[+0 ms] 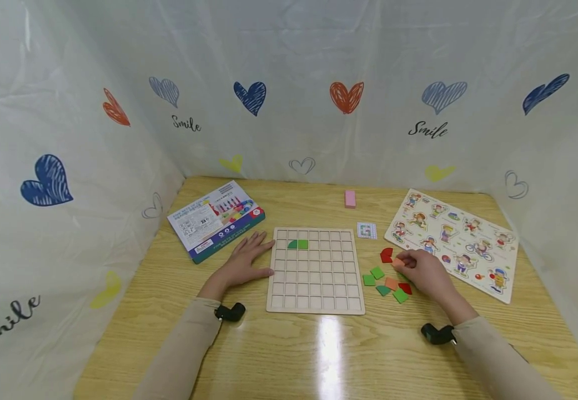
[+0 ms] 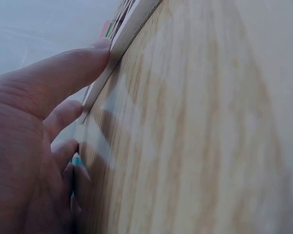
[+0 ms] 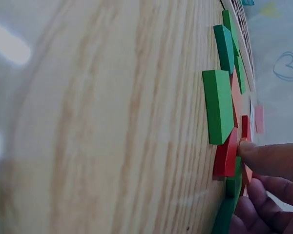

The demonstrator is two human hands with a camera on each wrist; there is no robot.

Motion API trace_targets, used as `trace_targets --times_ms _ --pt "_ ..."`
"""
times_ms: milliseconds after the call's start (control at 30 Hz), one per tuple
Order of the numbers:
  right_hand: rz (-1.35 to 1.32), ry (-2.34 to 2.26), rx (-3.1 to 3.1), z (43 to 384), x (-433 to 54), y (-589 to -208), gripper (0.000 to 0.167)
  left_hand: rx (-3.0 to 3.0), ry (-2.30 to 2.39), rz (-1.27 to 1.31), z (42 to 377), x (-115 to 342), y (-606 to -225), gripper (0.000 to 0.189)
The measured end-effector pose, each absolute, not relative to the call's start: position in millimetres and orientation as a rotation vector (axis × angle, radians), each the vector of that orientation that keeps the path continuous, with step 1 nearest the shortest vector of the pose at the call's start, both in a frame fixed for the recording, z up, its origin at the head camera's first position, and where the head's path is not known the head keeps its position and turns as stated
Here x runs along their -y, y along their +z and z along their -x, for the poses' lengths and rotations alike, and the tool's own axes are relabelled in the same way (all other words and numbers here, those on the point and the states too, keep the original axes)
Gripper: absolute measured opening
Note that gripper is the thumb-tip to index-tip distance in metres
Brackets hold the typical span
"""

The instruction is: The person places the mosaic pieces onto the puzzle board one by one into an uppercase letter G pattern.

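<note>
My left hand (image 1: 241, 264) lies with spread fingers at the left side of a wooden grid board (image 1: 313, 286). In the left wrist view its thumb (image 2: 83, 63) touches the board's edge. On the grid sit a dark green quarter-round piece (image 1: 293, 244) and a light green square tile (image 1: 303, 244), side by side. Right of the board, my right hand (image 1: 427, 273) pinches an orange tile (image 1: 397, 263) between thumb and fingers. Around it lie red pieces (image 1: 386, 255), green tiles (image 1: 400, 295), another orange tile (image 1: 391, 284) and a dark green piece (image 1: 382, 290).
A small pattern card (image 1: 367, 230) lies beside the board's upper right corner. Behind it stands a pink block (image 1: 350, 199). A picture puzzle board (image 1: 468, 233) lies at the right, and a flat game box (image 1: 216, 219) at the left. A printed curtain (image 1: 293, 133) hangs behind the table.
</note>
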State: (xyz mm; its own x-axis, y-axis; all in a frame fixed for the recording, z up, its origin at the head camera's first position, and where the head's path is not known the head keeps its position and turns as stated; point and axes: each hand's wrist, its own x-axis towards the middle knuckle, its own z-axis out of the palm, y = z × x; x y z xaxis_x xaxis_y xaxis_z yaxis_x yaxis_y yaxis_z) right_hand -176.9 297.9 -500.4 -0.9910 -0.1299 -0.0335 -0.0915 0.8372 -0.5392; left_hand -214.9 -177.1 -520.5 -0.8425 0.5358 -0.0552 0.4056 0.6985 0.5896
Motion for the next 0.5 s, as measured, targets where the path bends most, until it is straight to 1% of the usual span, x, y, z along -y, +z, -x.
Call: trace_targets --times_ms 233,500 --pt "0.205 -0.88 -2.944 175.9 -298.1 -502.4 0.022 -2.683 0.849 -0.747 215.3 177.4 -520.4 0.082" --pt "0.204 -1.004 -2.92 180.2 -295.3 -501.9 0.031 -2.688 0.837 -0.748 216.9 178.0 -524.2 0.082"
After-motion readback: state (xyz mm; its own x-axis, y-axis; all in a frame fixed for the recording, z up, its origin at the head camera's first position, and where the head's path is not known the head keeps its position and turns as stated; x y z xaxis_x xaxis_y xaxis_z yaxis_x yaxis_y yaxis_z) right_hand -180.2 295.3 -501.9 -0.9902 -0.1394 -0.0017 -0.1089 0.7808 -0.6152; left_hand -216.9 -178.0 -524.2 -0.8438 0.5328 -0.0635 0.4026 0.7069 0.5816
